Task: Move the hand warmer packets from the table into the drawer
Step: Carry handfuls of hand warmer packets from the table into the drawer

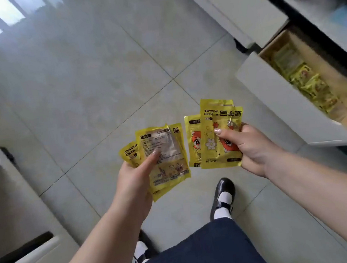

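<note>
Tiled floor lies open ahead of and between both hands, with wide free room. Right of the right hand stands a pale cabinet; its drawer is pulled out, front edge near that hand, top open. Inside it lie yellow packets (blurred, count not readable). A pale seat sits left of the left hand.

Left hand grips a fan of packets, thumb pressed on top: three visible, long axes tilted slightly left of upright, top one back-side up. Right hand pinches a second fan: three edges visible, long axes near upright, print upside down to the viewer. The two fans are just apart, not touching. One black shoe shows below the right hand.
</note>
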A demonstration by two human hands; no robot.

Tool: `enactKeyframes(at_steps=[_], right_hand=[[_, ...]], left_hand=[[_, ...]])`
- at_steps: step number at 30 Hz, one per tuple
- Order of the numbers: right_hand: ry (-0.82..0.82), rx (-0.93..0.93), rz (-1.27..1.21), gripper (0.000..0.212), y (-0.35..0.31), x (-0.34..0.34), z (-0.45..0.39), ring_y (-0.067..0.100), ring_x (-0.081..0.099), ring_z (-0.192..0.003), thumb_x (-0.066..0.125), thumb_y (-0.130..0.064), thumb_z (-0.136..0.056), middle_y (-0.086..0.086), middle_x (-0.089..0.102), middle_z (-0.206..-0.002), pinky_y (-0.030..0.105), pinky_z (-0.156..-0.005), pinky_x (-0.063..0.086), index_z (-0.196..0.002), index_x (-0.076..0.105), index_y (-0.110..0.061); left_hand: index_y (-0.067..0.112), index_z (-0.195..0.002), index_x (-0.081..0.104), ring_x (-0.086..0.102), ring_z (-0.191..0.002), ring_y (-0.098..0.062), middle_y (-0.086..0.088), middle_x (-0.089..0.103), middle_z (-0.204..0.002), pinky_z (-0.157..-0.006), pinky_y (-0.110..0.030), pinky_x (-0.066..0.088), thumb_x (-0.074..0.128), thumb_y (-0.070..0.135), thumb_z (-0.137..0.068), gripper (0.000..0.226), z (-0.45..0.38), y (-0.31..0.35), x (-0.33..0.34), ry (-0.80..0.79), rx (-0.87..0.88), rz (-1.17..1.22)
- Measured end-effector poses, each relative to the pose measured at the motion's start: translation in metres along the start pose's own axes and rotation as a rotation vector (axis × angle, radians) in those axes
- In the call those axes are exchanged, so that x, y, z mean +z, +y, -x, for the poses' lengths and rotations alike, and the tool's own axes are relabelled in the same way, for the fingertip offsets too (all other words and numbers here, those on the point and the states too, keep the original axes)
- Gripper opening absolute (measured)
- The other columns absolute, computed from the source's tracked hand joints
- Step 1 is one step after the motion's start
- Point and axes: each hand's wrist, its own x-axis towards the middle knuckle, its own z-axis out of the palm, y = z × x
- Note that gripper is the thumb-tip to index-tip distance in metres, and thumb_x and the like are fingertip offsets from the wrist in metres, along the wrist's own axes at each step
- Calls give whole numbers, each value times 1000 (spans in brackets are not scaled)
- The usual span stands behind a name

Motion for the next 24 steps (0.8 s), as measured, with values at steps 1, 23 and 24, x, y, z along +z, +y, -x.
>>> enactKeyframes(at_steps=[1, 23, 24], right_hand=[[40, 1, -45, 25, -3, -32, -3, 35, 67, -97, 64, -13, -85, 15, 71, -105, 56, -88, 51, -109, 62, -12], [472, 74, -690, 28, 19, -421, -21, 33, 68, -99, 65, -18, -83, 10, 73, -106, 57, -91, 49, -111, 65, -16], [476, 77, -703, 28, 19, -422, -21, 33, 68, -99, 65, -18, -83, 10, 73, -106, 57, -90, 49, -111, 65, -16]], left_hand=[[8, -117, 62, 70, -94, -36, -19, 70, -109, -75, -53, 57, 60, 10, -88, 29, -8, -6, 33, -36, -16, -49], [14, -92, 69, 73, -75, -29, -13, 75, -88, -72, -51, 57, 68, 12, -81, 11, -81, -137, 457, -328, -233, -670], [13, -92, 69, 73, -76, -30, -13, 75, -88, -74, -53, 57, 68, 12, -81, 11, -82, -137, 461, -327, -233, -674]])
